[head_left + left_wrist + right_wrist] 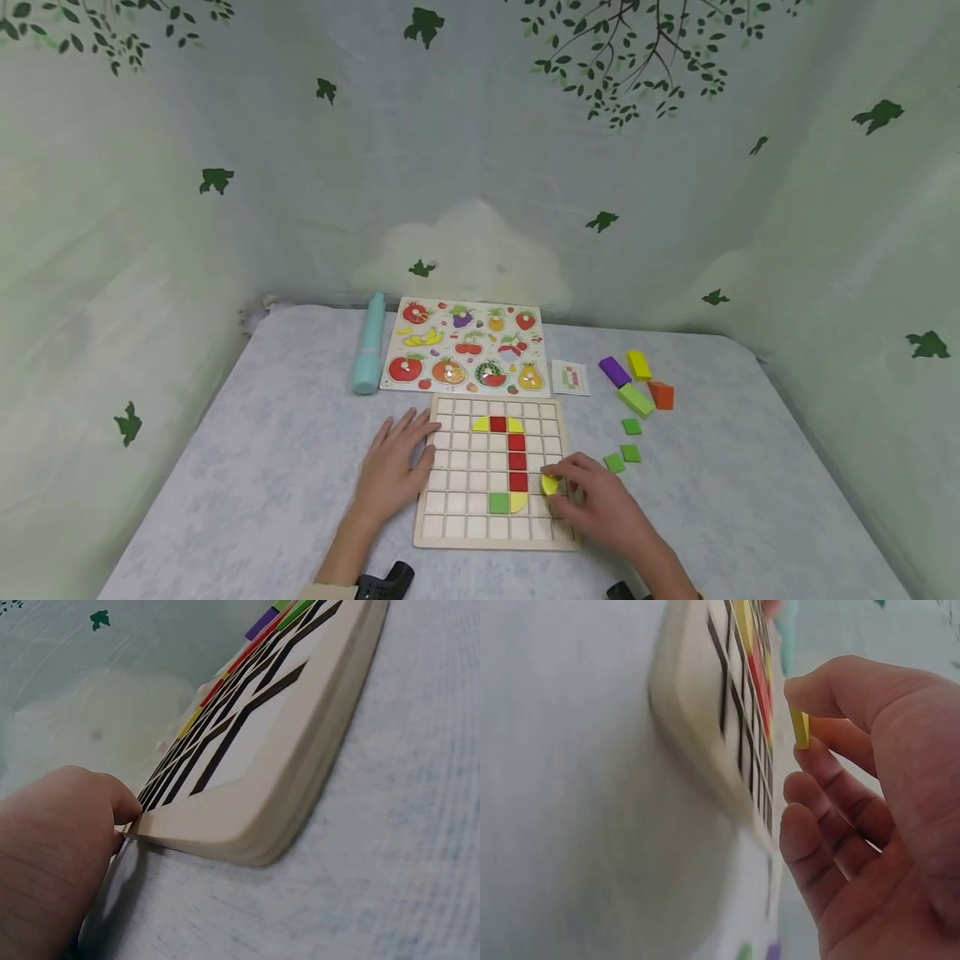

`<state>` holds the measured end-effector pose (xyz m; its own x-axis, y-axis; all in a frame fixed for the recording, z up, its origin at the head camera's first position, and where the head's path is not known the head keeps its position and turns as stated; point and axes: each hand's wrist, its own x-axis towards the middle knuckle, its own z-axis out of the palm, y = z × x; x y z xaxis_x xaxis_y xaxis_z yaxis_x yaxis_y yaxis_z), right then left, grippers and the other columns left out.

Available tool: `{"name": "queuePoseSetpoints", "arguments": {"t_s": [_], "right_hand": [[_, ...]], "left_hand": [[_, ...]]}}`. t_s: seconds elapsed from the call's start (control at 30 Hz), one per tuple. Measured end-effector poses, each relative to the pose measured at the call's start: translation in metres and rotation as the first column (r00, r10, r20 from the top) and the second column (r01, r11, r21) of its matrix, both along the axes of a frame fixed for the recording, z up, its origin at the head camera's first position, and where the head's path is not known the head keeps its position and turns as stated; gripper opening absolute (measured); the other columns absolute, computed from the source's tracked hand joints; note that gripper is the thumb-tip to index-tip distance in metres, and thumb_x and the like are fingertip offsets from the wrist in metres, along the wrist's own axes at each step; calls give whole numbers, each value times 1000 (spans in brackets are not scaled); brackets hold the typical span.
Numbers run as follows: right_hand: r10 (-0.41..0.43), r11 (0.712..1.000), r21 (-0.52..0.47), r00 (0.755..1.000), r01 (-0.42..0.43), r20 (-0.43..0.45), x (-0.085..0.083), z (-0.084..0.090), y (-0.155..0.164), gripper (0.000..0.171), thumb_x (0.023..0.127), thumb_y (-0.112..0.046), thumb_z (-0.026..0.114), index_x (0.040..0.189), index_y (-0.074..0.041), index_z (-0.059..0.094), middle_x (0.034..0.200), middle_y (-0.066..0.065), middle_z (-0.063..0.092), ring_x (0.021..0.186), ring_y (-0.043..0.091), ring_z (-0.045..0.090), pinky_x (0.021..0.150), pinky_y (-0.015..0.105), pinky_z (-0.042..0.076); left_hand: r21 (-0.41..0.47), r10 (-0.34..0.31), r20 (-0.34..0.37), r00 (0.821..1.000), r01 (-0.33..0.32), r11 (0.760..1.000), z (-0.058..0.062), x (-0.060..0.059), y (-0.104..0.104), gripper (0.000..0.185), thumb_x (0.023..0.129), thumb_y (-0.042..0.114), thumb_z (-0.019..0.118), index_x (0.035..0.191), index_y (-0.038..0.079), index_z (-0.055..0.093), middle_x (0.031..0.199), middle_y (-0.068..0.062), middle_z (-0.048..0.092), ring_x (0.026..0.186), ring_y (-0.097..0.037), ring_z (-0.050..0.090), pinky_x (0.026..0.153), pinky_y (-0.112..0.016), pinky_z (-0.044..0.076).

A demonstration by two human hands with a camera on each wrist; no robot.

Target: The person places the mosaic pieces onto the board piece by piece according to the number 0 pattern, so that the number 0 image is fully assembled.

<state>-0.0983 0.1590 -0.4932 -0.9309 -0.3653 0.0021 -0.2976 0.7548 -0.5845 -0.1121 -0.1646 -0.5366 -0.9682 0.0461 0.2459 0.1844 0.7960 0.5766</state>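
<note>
A wooden grid board (pixel 452 527) lies on the table. In it are several red square tiles (pixel 517 461), yellow quarter-round tiles (pixel 517 502) and one green square tile (pixel 498 503), forming a hooked line. My left hand (pixel 392 467) rests at the board's left edge, thumb and fingertips at the rim; the left wrist view shows the thumb (pixel 82 795) by the frame. Over the board's right side, my right hand (pixel 600 504) pinches a yellow quarter-round tile (pixel 550 484) between thumb and finger. The right wrist view shows that tile (pixel 801 729) edge-on, its other fingers loosely curled.
Right of the board lie loose green square tiles (pixel 631 453) and purple, yellow, lime and orange blocks (pixel 662 395). Behind it are a fruit puzzle board (pixel 465 346), a small pattern card (pixel 570 377) and a teal cylinder (pixel 368 346). Printed fabric hangs around the table.
</note>
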Motion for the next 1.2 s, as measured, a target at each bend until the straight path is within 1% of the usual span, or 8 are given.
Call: {"name": "queuePoseSetpoints", "arguments": {"t_s": [0.13,0.3,0.53,0.7,0.8,0.93,1.07,1.2], "right_hand": [[70,998,-9,997,-70,15,3,1,-17,32,90,-25,80,121,-26,75,101,-17,59,84,6,52,66,18,49],[146,988,-38,989,-146,-1,5,1,-35,31,91,-25,78,121,-25,75,104,-18,61,87,6,53,71,19,50],[249,969,3,967,-249,-49,6,-5,-56,28,91,-27,76,119,-28,74,108,-16,64,91,3,54,80,22,54],[287,958,42,954,-285,-81,4,-8,-67,28,93,-29,75,121,-29,74,114,-16,66,102,4,57,89,26,56],[307,951,55,949,-304,-65,3,-8,-71,29,94,-30,74,123,-29,74,117,-16,66,106,5,57,92,26,56],[313,948,66,949,-310,-30,3,-8,-74,29,95,-32,74,124,-31,74,117,-16,66,104,3,56,89,24,55],[325,943,77,946,-323,-19,1,-7,-74,31,95,-30,74,125,-31,74,115,-16,64,101,3,54,85,22,54],[338,937,93,941,-336,-1,-1,-5,-73,32,95,-29,74,128,-30,73,117,-14,63,100,3,53,84,22,54]], "left_hand": [[2,-6,-21,1000,6,1000,1,0,0,34,99,19,64,133,13,69,152,-10,56,149,-34,42,126,-57,22],[-2,-1,-56,998,1,1000,1,1,0,33,98,17,65,131,12,70,151,-10,58,147,-34,44,126,-57,24],[-1,-6,-39,999,6,1000,1,1,-1,33,99,18,65,131,13,70,151,-9,57,148,-33,44,126,-56,23],[0,-3,-8,1000,3,1000,2,1,-1,32,100,21,64,132,15,70,152,-7,56,149,-31,43,127,-54,22],[9,-4,5,1000,4,1000,2,2,0,32,100,20,64,132,15,70,152,-7,56,149,-30,42,128,-53,21],[6,-4,7,1000,4,1000,2,3,0,33,100,19,64,131,15,70,152,-7,56,149,-31,42,128,-54,21],[-1,0,11,1000,0,1000,2,2,0,33,100,20,64,132,15,69,153,-7,56,150,-30,42,128,-54,20],[-8,1,17,1000,0,1000,2,1,-1,33,101,22,63,133,16,69,153,-6,55,150,-29,41,128,-53,20]]}}
